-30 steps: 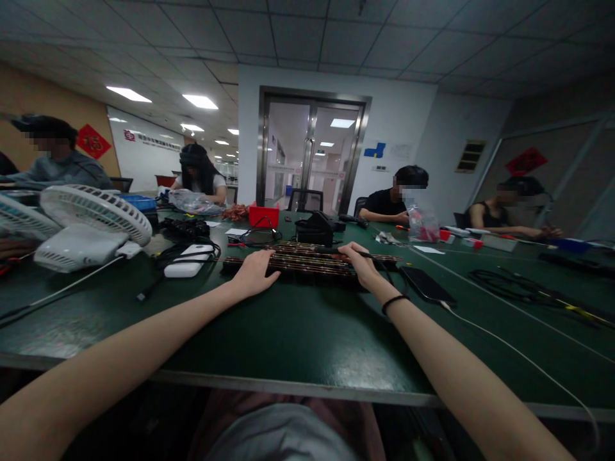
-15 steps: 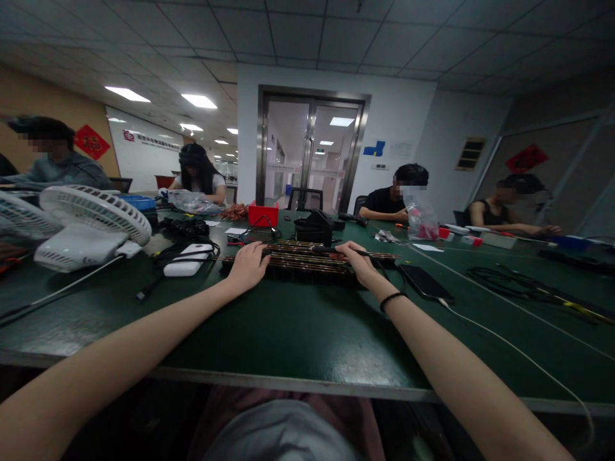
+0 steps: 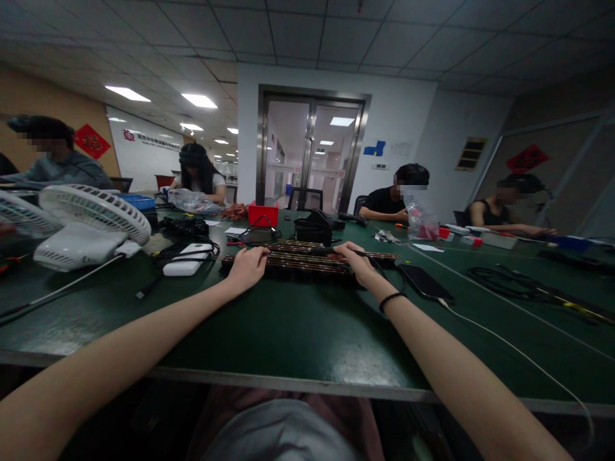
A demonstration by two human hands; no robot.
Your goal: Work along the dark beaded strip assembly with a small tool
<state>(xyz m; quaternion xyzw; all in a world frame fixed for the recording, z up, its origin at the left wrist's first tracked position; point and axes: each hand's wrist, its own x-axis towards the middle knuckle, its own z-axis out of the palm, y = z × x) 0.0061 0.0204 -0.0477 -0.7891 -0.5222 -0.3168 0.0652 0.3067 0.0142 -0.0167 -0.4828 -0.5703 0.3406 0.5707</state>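
Observation:
Long thin strips (image 3: 307, 262), dark with coppery lines and small bright spots, lie side by side across the table in front of me. My left hand (image 3: 247, 267) rests at their left part, thumb and fingertips drawn together; whatever is between them is too small to make out. In my right hand (image 3: 353, 257) is a slim black pen-shaped tool, apparently a soldering iron (image 3: 323, 251), its tip pointing left over the strips. A dark cord runs back from it past my wrist. The tip's contact with a strip cannot be made out.
A black device (image 3: 314, 225) and a red bin (image 3: 263, 214) stand behind the strips. To the left are a white power bank (image 3: 187, 261) with black cables and a white fan (image 3: 89, 224). A phone (image 3: 425, 282) on a charging cord lies right. Several people sit around the table.
My left thumb and fingers have come together and moved slightly down from the strips' far side. My right hand and the soldering iron have barely shifted.

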